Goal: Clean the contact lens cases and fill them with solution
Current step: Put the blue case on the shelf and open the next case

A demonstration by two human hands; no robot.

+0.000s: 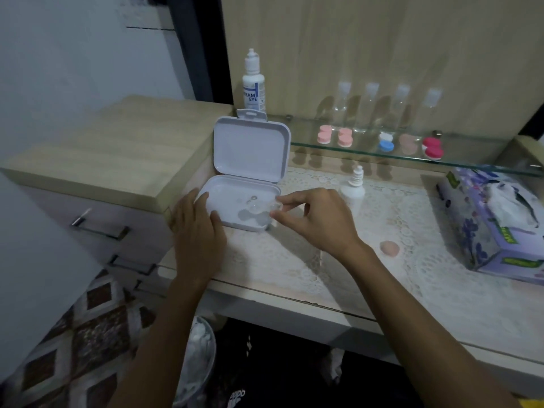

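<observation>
My left hand [196, 223] rests flat against the near edge of the open white hinged plastic box [239, 201], steadying it. My right hand [312, 217] pinches a clear plastic lens case [265, 208] between thumb and forefinger over the box's wet tray: judged the rinsing step. Next, I expect, draining, then reaching the small white solution bottle [353, 189] just beyond.

Single head-worn view, angled forward and down, close over the counter [294, 260]

open box [247, 184] left on table [382, 290]; small bottle [353, 189] right of it; tissue box [497, 225] far right.
</observation>
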